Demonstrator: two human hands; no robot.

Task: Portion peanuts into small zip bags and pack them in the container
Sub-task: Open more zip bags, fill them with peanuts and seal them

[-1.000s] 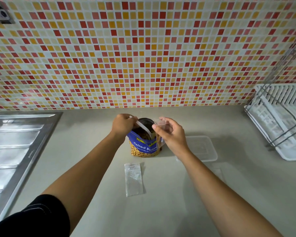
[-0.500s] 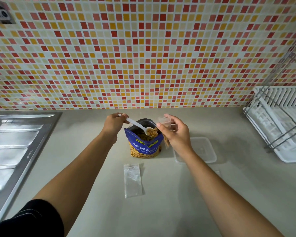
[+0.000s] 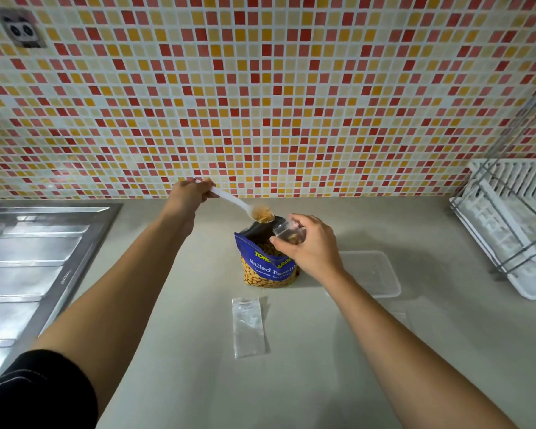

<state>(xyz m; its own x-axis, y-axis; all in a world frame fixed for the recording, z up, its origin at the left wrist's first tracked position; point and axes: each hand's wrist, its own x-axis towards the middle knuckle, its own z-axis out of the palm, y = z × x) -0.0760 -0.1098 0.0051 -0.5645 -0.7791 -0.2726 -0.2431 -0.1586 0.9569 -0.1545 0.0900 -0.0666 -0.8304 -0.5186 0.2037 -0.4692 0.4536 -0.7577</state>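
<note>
Left hand (image 3: 188, 193) pinches the spoon (image 3: 229, 201) handle; heaped peanuts (image 3: 262, 213) would spill easily. Right hand (image 3: 310, 249), at four o'clock, grips the zip bag (image 3: 287, 232) near its mouth; likely limp, slippery

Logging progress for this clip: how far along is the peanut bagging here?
Done: the Salted Peanuts pouch stands open. In hand: the left hand holds a white spoon heaped with peanuts beside the small zip bag in the right hand, apparently partly filled. Left: seal it, fill the flat zip bag on the counter, pack both; the clear container looks empty.
</note>
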